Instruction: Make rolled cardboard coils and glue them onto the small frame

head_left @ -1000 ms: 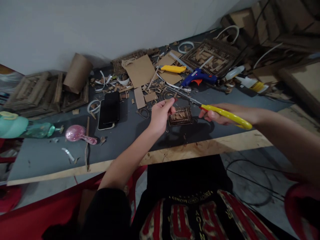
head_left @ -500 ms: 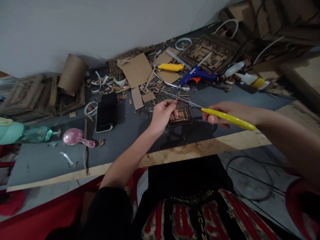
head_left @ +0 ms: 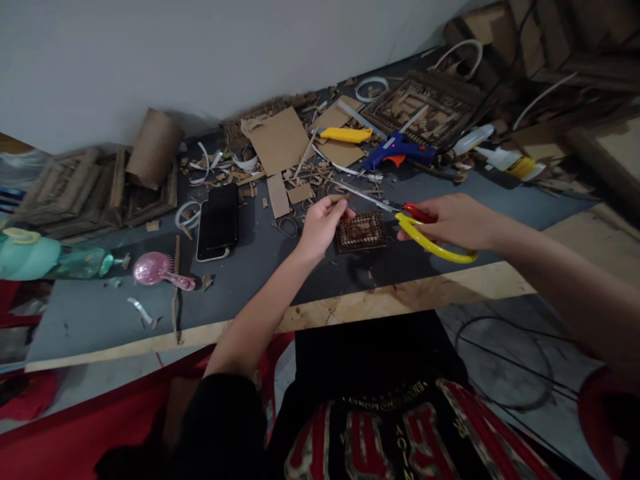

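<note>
Pinching a small brown strip (head_left: 341, 198) between thumb and fingertip, the left hand (head_left: 320, 230) is beside the far left corner of a small woven rectangle (head_left: 363, 232); whether its fingers touch that piece cannot be told. To the right of the woven rectangle, the right hand (head_left: 453, 220) is wrapped around the red and yellow handles of a pair of scissors (head_left: 407, 227), the handle loops spread apart and the blades reaching leftward past the rectangle's far side, their tips close to the pinched strip. The woven rectangle itself lies on a dark grey tabletop (head_left: 280, 280). Beyond it and to its right lie a blue glue gun (head_left: 397, 150) and a larger woven frame (head_left: 430, 110); beyond it, a yellow cutter (head_left: 345, 135); beyond and to its left, a square cardboard sheet (head_left: 280, 141) among scattered scraps. Well to the left of the woven rectangle, a black phone (head_left: 221, 217) overlaps another phone, and farther left lies a pink hairbrush (head_left: 151, 268).
</note>
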Tool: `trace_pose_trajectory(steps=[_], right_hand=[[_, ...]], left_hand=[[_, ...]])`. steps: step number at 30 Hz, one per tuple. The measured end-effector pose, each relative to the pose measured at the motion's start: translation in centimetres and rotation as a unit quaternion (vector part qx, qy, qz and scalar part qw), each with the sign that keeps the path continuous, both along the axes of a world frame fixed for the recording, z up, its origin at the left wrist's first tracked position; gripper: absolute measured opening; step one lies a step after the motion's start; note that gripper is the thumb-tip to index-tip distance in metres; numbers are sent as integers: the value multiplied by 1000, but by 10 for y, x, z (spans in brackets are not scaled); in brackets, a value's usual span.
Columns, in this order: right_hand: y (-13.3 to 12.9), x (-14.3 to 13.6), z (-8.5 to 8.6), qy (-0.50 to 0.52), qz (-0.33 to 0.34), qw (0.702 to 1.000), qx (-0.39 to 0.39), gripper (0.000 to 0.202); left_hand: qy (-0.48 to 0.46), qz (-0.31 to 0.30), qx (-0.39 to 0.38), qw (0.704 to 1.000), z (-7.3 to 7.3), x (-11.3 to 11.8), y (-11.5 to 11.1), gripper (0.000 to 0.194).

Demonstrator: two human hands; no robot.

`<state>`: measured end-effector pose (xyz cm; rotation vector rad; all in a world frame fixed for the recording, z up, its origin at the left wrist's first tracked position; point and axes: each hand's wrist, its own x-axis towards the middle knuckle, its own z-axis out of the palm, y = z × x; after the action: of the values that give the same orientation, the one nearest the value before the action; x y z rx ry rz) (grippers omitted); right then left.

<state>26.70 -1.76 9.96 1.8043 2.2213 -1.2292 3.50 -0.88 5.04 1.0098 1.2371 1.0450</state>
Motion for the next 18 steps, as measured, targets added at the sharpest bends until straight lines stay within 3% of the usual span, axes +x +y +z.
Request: trace_pose_trajectory(steps=[4, 8, 12, 14, 16, 18], right_hand=[[-1, 21, -8, -158, -41, 981, 104, 40], [-7, 54, -21, -233, -54, 950, 203, 34], [-11, 59, -17, -331, -38, 908, 256, 47], [-8, 43, -11, -283, -59, 904, 316, 42], [-2, 16, -9, -130, -78, 922, 356, 40], [9, -15, -14, 53, -64, 944, 319, 39]], left_hand=[[45, 6, 59, 997, -10, -6, 7, 13], [45, 19, 128, 991, -22, -11, 15, 12], [69, 23, 159, 985, -27, -15, 22, 15], [76, 32, 168, 982, -27, -15, 22, 13], [72, 43, 175, 981, -28, -15, 20, 11], [70, 39, 182, 980, -32, -15, 17, 10]])
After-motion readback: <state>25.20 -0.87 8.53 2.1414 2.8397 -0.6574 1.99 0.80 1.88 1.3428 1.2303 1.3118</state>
